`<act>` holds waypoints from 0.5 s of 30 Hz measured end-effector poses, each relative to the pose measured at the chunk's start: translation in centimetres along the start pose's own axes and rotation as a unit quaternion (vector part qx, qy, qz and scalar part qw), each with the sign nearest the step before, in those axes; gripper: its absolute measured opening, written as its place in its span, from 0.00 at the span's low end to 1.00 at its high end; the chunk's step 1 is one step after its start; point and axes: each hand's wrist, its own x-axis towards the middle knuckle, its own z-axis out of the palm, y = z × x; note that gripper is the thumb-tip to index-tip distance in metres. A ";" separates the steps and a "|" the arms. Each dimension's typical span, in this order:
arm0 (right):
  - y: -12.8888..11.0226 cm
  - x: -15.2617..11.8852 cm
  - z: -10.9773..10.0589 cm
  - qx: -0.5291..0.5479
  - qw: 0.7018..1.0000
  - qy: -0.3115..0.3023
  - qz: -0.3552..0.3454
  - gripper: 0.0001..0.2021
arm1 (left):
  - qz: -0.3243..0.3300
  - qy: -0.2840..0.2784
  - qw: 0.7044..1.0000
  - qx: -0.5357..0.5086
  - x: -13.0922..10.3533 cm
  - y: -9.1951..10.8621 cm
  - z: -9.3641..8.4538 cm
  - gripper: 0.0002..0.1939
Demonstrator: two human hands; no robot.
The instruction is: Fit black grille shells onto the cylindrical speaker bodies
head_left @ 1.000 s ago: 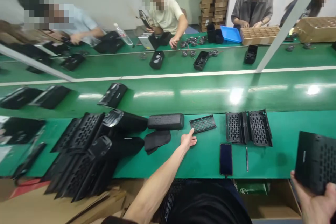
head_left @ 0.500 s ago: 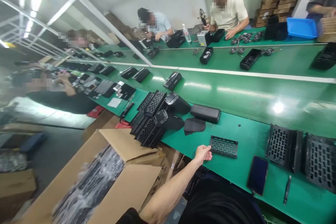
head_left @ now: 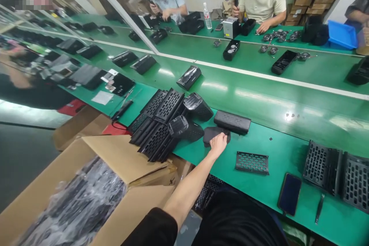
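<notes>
My left hand (head_left: 218,146) reaches to the dark grey flat piece (head_left: 210,133), its fingers curled in and closed at the right edge of that piece. Part of the piece is hidden under the hand. Just behind lies a black speaker-like case (head_left: 233,122) with rounded ends. To the right of the hand, a black perforated grille panel (head_left: 252,163) rests flat on the green table (head_left: 215,167), apart from the hand. My right hand is out of view.
Stacked black grilles (head_left: 157,138) and two black housings (head_left: 198,105) stand left. An open carton (head_left: 106,153) holds plastic-wrapped parts. A phone (head_left: 290,194), a slim black tool (head_left: 319,209) and more grilles (head_left: 321,165) lie right. Co-workers sit across the green conveyor (head_left: 250,92).
My left hand has left the edge of the grille panel and moved up and left to the dark grey piece. The grille panel stays on the table. The view has shifted.
</notes>
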 end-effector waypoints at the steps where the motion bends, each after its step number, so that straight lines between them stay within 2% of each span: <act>1: 0.0 -1.3 0.4 -0.008 1.000 -0.008 -0.004 0.30 | 0.021 -0.006 1.000 -0.001 -0.7 -0.3 -0.2 0.11; 3: 0.0 -3.9 3.5 -0.031 0.998 -0.046 -0.010 0.28 | 0.061 -0.020 0.998 -0.005 -2.4 -0.7 -0.5 0.12; 4: 0.0 -5.1 6.0 -0.045 0.996 -0.077 -0.009 0.28 | 0.080 -0.029 0.996 -0.009 -3.3 -0.8 -0.6 0.12; 5: -0.1 -6.2 9.1 -0.086 0.985 -0.146 -0.021 0.28 | 0.098 -0.038 0.994 -0.013 -4.3 -0.9 -0.5 0.13; 7: -0.2 -7.8 15.9 -0.114 0.950 -0.281 -0.074 0.31 | 0.134 -0.062 0.989 -0.024 -6.1 -0.6 -0.1 0.13; 9: -0.1 -8.5 21.6 -0.192 0.904 -0.363 -0.120 0.30 | 0.167 -0.090 0.981 -0.036 -7.7 -0.1 0.8 0.13; 10: 0.0 -8.5 23.5 -0.217 0.894 -0.372 -0.124 0.27 | 0.181 -0.106 0.977 -0.042 -8.4 0.2 1.3 0.13; 12: 0.4 -7.7 25.0 -0.269 0.882 -0.364 -0.131 0.20 | 0.202 -0.138 0.968 -0.054 -9.5 0.7 2.3 0.11; 15: 0.8 -5.5 22.9 -0.343 0.874 -0.316 -0.134 0.15 | 0.196 -0.163 0.964 -0.072 -10.3 0.9 3.4 0.09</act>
